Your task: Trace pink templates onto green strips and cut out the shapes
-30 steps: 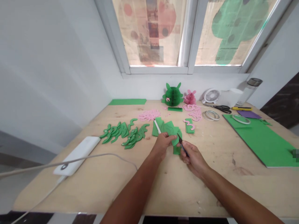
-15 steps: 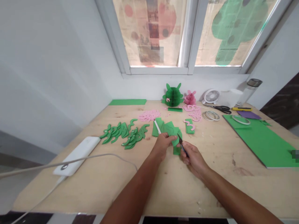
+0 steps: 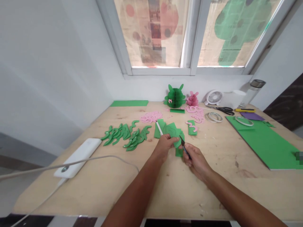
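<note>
While the left hand [image 3: 164,145] pinches a small green paper piece [image 3: 177,144] between thumb and fingers, the right hand [image 3: 195,156] has its fingers wrapped about a slim dark tool [image 3: 186,152], whose tip meets or nearly meets the piece's right side; whether it is a pair of small scissors I cannot tell. The piece is held above the middle of the table [image 3: 213,195], nearer its far edge than its near one.

Judging by what lies about, much of the cutting looks done. Curved green cut-outs [image 3: 135,142] are heaped toward the left edge, and pink cut-outs [image 3: 151,116] lie beyond them, toward the far edge. What seems left is the stack of green papers [image 3: 172,129] just beyond the left hand, one faintly marked with a curved line, a white pen [image 3: 159,128] lying across its left part. The large green sheet [image 3: 267,142] by the right edge looks mostly uncut. At the far edge, a green honeycomb figure [image 3: 175,97] and a pink figure [image 3: 193,99] stand assembled.
</note>
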`<state>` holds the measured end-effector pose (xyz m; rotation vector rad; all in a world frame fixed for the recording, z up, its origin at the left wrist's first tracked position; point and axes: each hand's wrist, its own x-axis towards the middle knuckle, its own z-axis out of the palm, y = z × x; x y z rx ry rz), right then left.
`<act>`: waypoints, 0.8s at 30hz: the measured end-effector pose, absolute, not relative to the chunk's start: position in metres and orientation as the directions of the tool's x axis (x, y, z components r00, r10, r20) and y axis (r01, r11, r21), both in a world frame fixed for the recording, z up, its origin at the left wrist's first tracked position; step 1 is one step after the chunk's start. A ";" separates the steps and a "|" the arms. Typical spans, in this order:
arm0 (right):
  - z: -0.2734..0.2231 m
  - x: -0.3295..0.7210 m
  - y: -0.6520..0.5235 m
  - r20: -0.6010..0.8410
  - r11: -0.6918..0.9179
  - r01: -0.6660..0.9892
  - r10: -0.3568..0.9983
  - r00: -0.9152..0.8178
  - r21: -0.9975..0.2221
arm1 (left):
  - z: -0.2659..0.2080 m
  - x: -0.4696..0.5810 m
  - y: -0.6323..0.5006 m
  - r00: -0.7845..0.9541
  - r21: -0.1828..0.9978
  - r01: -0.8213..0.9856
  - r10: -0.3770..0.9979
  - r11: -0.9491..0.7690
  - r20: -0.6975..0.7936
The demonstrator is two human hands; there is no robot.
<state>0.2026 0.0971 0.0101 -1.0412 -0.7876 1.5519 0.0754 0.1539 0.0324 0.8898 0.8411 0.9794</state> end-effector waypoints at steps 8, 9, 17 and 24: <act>0.010 0.203 0.096 -0.208 -0.218 -0.387 0.976 -0.069 -0.896 | 0.033 0.073 0.155 0.338 0.900 -0.317 0.922 0.298 -0.186; 0.010 0.203 0.096 -0.208 -0.219 -0.385 0.976 -0.070 -0.897 | 0.033 0.073 0.155 0.335 0.902 -0.312 0.923 0.298 -0.189; 0.011 0.203 0.096 -0.222 -0.236 -0.364 0.972 -0.080 -0.901 | 0.032 0.069 0.157 0.341 0.909 -0.287 0.919 0.303 -0.198; 0.010 0.203 0.096 -0.219 -0.236 -0.358 0.972 -0.087 -0.904 | 0.032 0.067 0.159 0.360 0.907 -0.286 0.912 0.309 -0.197</act>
